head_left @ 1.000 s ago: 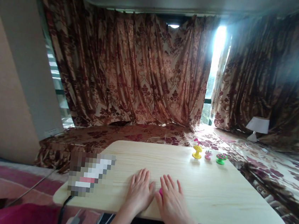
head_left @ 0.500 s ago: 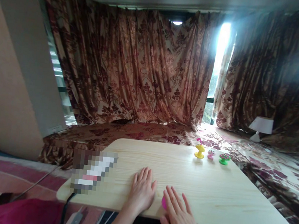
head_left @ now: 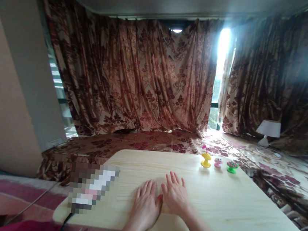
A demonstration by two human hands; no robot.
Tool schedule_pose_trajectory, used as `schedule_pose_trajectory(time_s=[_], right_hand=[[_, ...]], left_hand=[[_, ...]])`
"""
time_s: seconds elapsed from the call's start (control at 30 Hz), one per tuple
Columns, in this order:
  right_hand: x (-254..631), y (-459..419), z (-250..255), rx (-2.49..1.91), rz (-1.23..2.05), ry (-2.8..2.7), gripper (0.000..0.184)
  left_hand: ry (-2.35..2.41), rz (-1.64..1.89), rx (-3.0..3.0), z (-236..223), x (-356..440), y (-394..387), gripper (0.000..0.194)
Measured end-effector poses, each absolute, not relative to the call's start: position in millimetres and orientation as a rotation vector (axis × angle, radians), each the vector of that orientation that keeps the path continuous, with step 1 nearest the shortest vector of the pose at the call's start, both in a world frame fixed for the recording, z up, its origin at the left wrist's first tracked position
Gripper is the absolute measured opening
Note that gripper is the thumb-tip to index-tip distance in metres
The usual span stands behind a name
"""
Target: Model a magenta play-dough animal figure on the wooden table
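My left hand lies palm down near the middle of the light wooden table, its fingers stretched out. Just right of it is my right hand, also palm down with fingers extended and slightly spread. The thumbs are close together. Whatever may be under either palm is hidden. Beyond my right hand, at the far right of the table, stand three small clay-like figures: a yellow one with a pink curved top, a small pink one, and a green one with pink dots.
A blurred-out oblong item with a black cable lies at the table's left edge. Behind the table is a ledge with floral cloth and patterned curtains. A white lamp stands on the ledge at the right.
My right hand has moved forward and left, closer to my left hand. The bright pink piece that showed beside its fingers is out of sight. The camera view has tilted up slightly.
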State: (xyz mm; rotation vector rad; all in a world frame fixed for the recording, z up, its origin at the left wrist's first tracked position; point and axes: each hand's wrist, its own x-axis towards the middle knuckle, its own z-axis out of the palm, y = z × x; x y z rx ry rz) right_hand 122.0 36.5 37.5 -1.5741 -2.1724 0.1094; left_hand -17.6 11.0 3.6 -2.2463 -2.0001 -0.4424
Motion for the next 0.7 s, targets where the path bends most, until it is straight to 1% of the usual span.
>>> schedule_pose_trajectory(time_s=[0.13,0.27,0.37,0.47,0.57,0.63,0.7], right_hand=[[141.7,-25.8,17.0,-1.443,0.087,-2.292,0.046],[149.3,-55.4,0.1,-1.365,0.02,-2.349,0.053],[138.3,-32.7,6.2,-1.448,0.028,-2.281,0.052],[122.5,16.0,23.0,-1.571,0.046,-2.178,0.052],[112.6,55.4,36.3,-1.606,0.069,-2.147,0.051],[111.7,59.1,38.4,-1.592,0.072,-2.158,0.049],[115.8,41.4,34.2,-1.551,0.061,-2.191,0.047]], left_hand=[[-2.023,-0.46,-2.251,3.2,-17.6,10.2,0.059],[-2.044,-0.463,-2.237,3.0,-16.6,9.1,0.058],[-2.032,-0.447,-2.235,2.9,-16.2,9.3,0.058],[-2.012,-0.427,-2.229,2.6,-16.0,10.9,0.06],[-1.996,-0.416,-2.22,1.4,-16.4,12.8,0.061],[-1.991,-0.418,-2.22,0.2,-17.0,13.3,0.061],[-1.993,-0.431,-2.224,-0.7,-17.8,13.3,0.06]])
